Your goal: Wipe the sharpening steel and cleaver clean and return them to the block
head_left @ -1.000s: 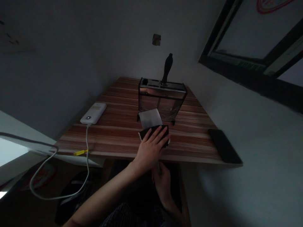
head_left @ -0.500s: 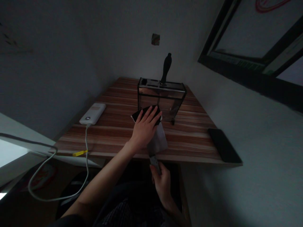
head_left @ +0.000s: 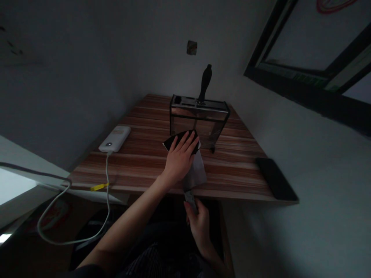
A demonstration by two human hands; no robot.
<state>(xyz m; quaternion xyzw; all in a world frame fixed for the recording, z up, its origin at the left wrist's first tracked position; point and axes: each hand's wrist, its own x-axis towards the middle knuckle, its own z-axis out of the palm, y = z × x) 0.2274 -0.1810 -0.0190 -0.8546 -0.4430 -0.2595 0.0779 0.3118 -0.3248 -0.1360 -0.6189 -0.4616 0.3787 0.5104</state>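
Observation:
My left hand [head_left: 180, 156] lies flat with its fingers stretched out, over a black sheet with a pale edge [head_left: 171, 143]. The sheet looks like sandpaper or cloth; I cannot tell which. It rests on the far part of a cleaver [head_left: 198, 170], whose broad grey blade lies on the table. My right hand [head_left: 199, 222] is closed round the cleaver's handle, just off the table's front edge. Behind my left hand stands a knife block [head_left: 199, 119] with see-through sides and a black-handled tool [head_left: 205, 83] upright in its top.
The wood-grain table [head_left: 139, 154] sits in a corner between walls. A white power bank [head_left: 115, 139] lies at left, its white cable [head_left: 108, 173] hanging over the front edge by a yellow tag [head_left: 99, 187]. A black phone [head_left: 276, 178] lies near the right corner.
The whole view has shifted very slightly. Both hands, the black sheet and the cleaver keep nearly the same places.

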